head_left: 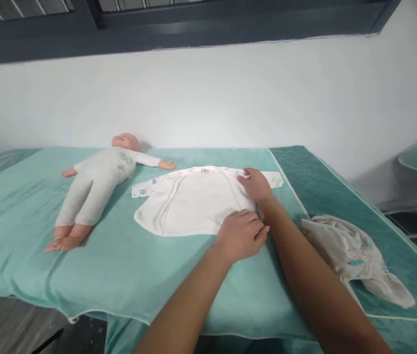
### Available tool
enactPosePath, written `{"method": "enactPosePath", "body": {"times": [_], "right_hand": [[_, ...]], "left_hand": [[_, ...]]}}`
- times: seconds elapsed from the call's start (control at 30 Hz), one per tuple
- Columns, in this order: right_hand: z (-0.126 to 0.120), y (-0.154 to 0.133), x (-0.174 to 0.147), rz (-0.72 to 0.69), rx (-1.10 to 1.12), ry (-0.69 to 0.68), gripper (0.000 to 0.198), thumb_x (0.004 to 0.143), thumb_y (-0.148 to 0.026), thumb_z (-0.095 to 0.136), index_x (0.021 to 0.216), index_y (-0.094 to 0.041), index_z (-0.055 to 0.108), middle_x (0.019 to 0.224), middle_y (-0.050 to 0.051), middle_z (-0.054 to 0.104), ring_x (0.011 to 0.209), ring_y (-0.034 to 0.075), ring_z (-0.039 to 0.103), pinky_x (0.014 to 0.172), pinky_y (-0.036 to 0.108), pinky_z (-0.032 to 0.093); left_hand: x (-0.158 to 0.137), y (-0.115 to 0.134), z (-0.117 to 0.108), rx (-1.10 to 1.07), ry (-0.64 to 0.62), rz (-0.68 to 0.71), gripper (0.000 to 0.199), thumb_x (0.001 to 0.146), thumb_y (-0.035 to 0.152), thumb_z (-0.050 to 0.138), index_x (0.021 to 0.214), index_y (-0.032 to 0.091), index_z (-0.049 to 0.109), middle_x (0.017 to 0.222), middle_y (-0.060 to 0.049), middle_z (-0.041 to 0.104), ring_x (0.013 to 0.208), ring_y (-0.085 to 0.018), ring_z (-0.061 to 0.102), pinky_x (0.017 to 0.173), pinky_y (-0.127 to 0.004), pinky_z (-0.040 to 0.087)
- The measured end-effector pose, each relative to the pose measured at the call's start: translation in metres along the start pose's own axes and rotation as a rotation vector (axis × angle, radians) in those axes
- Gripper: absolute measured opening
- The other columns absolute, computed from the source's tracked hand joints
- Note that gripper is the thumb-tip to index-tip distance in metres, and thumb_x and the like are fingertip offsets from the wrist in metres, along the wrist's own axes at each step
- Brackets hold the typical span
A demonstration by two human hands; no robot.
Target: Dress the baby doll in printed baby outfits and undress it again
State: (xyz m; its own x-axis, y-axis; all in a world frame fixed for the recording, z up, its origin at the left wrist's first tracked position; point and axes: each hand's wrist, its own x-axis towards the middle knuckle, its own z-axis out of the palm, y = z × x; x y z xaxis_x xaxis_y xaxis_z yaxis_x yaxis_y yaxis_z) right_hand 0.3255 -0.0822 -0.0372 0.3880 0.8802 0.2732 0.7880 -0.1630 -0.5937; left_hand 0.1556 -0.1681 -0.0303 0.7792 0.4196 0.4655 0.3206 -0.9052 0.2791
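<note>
While the white baby shirt (189, 201) lies spread flat mid-bed, at three o'clock from the doll (96, 184), my right hand (255, 184) presses its far sleeve with fingers together, and my left hand (240, 235) curls on its near hem. Doll undressed of it; neck label too small to read.

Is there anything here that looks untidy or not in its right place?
Yes. A crumpled baby garment lies in a heap near the right edge of the green blanket, while the white baby top under both hands is spread flat. The doll lies neatly.
</note>
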Motion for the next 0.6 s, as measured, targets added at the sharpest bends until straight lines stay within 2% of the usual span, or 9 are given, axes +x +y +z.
{"method": "enactPosePath", "body": {"times": [0.13, 0.23, 0.33, 0.47, 0.53, 0.6], "right_hand": [[-0.002, 0.009, 0.012, 0.082, 0.037, -0.073, 0.033, 0.081, -0.045, 0.062, 0.098, -0.017, 0.067, 0.099, 0.007, 0.071, 0.088, 0.021, 0.064, 0.078, 0.031, 0.046], [0.0, 0.012, 0.016, 0.096, 0.032, -0.068, 0.022, 0.08, -0.04, 0.062, 0.084, -0.019, 0.065, 0.089, 0.004, 0.071, 0.08, 0.019, 0.062, 0.073, 0.029, 0.045], [0.002, 0.011, 0.015, 0.102, 0.01, 0.004, 0.021, 0.085, -0.038, 0.055, 0.089, -0.019, 0.063, 0.093, 0.006, 0.069, 0.086, 0.021, 0.061, 0.078, 0.033, 0.045], [0.0, 0.006, 0.01, 0.065, -0.037, 0.103, 0.023, 0.09, -0.032, 0.048, 0.104, -0.018, 0.06, 0.113, 0.012, 0.062, 0.1, 0.026, 0.058, 0.087, 0.039, 0.045], [-0.002, 0.003, 0.007, -0.014, -0.079, 0.142, 0.028, 0.09, -0.029, 0.046, 0.112, -0.017, 0.058, 0.124, 0.016, 0.056, 0.111, 0.029, 0.055, 0.092, 0.042, 0.045], [-0.002, 0.001, 0.003, -0.142, -0.103, 0.118, 0.034, 0.091, -0.027, 0.043, 0.119, -0.015, 0.057, 0.13, 0.016, 0.054, 0.12, 0.03, 0.051, 0.099, 0.044, 0.043]], "left_hand": [[-0.002, 0.0, -0.002, -0.073, -0.017, -0.024, 0.041, 0.098, 0.03, 0.036, 0.071, 0.018, 0.064, 0.072, -0.004, 0.066, 0.071, -0.015, 0.058, 0.068, -0.03, 0.045], [-0.001, -0.001, -0.003, -0.094, -0.016, -0.064, 0.039, 0.098, 0.031, 0.036, 0.072, 0.019, 0.062, 0.071, -0.003, 0.065, 0.07, -0.015, 0.058, 0.065, -0.029, 0.045], [0.0, -0.002, -0.004, -0.099, 0.027, -0.085, 0.032, 0.098, 0.028, 0.037, 0.085, 0.018, 0.065, 0.086, -0.004, 0.067, 0.081, -0.015, 0.059, 0.073, -0.029, 0.046], [0.002, -0.003, -0.002, -0.092, 0.056, -0.134, 0.029, 0.099, 0.027, 0.037, 0.094, 0.019, 0.065, 0.102, -0.004, 0.068, 0.095, -0.015, 0.058, 0.084, -0.031, 0.046], [0.002, -0.003, -0.002, -0.096, 0.049, -0.164, 0.029, 0.099, 0.027, 0.038, 0.092, 0.019, 0.065, 0.102, -0.003, 0.069, 0.095, -0.016, 0.059, 0.084, -0.032, 0.045], [0.002, -0.003, -0.003, -0.116, 0.033, -0.181, 0.027, 0.097, 0.025, 0.04, 0.09, 0.019, 0.066, 0.099, -0.002, 0.07, 0.092, -0.016, 0.06, 0.083, -0.032, 0.045]]}}
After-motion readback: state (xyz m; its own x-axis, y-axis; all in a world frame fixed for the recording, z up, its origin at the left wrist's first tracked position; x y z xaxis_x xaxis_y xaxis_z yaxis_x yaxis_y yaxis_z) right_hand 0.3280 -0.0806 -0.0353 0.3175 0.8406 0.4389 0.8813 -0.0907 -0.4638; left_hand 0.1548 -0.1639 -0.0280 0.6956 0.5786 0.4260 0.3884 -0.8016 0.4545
